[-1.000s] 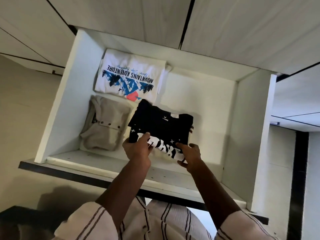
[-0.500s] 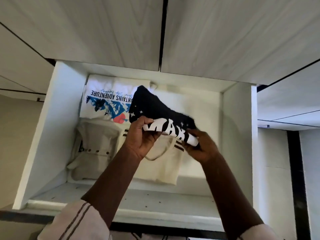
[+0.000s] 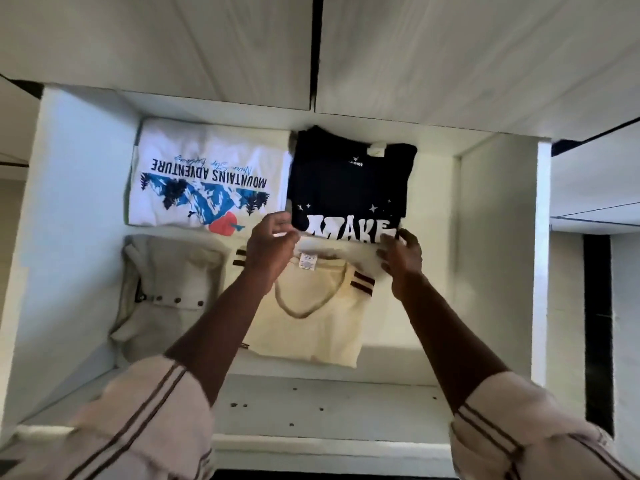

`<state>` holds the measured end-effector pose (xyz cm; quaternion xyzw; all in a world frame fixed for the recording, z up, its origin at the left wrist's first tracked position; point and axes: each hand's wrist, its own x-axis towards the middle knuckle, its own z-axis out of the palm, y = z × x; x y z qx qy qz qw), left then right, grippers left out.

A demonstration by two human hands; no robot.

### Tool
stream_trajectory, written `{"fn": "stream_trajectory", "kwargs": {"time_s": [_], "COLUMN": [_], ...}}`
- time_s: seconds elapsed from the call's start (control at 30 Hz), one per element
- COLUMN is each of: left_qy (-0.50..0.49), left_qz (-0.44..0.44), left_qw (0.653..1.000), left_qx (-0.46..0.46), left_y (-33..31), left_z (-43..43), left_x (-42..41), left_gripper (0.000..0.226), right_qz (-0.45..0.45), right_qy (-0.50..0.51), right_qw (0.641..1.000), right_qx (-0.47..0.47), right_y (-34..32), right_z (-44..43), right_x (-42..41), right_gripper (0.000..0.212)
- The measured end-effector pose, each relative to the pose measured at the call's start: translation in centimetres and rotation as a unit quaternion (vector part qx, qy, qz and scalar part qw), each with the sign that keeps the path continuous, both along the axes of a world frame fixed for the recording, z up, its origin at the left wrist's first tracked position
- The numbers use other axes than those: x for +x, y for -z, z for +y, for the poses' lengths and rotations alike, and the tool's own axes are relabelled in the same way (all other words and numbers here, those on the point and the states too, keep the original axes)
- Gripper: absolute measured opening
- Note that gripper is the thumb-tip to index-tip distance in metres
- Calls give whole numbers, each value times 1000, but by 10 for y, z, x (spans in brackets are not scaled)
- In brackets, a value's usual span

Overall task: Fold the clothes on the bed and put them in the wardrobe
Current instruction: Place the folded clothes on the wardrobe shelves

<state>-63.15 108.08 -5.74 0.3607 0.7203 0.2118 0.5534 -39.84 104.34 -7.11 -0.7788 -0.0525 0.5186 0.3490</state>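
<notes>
1. Grip: the right hand (image 3: 401, 254) pinches the near-right corner of the black T-shirt (image 3: 349, 181). The left hand (image 3: 273, 237) curls at the near-left corner, and blur hides whether it holds cloth.
2. Position: the black T-shirt lies flat just beyond both hands. A white printed T-shirt (image 3: 204, 174) sits beyond the left hand, and a cream T-shirt (image 3: 311, 327) lies beneath the wrists.
3. Risk: withdrawing with the hem pinched would likely drag the fold open or rumple the cream collar.
4. Setting: the white wardrobe shelf (image 3: 311, 403) shows a bare, speckled strip behind the hands. Pale cupboard doors (image 3: 207, 46) are closed above.
</notes>
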Motion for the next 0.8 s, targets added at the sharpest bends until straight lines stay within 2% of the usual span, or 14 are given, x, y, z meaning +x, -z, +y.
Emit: {"fn": "stream_trajectory", "kwargs": {"time_s": [0.1,0.17,0.23,0.3,0.37,0.5,0.6,0.7,0.8], "left_qy": [29,13,-7,-69,-146,-283,-347,-378,-348], "left_qz": [195,261,263,224,172,51,-14,-106,-162], "left_qw": [975,963,964,966,963,942,923,903,907], "left_qx": [105,60,-36,-110,-146,-170,-166,-178,-172], "left_y": [-14,-15,-6,-2,-1,3,-5,-28,-54], "left_z": [-47,-77,-99,-115,-128,-144,-142,-140,-139], "left_x": [-30,-52,-69,-75,-71,-61,-59,-60,-68], "left_gripper": [41,55,74,89,92,80,66,51,48], "right_qz": [-49,-48,-61,-59,-49,-51,21,45,68], "right_qy": [-35,-62,-112,-137,-131,-120,-123,-116,-76], "right_qw": [998,996,990,985,985,986,988,989,990], "right_qx": [-21,-44,-66,-87,-102,-102,-95,-85,-102], "right_y": [-14,-21,-22,-25,-26,-32,-36,-45,-53], "right_z": [-36,-67,-97,-119,-133,-134,-126,-123,-124], "right_x": [-26,-46,-61,-75,-86,-95,-102,-112,-111], "right_gripper": [52,62,79,84,81,63,43,35,35]}}
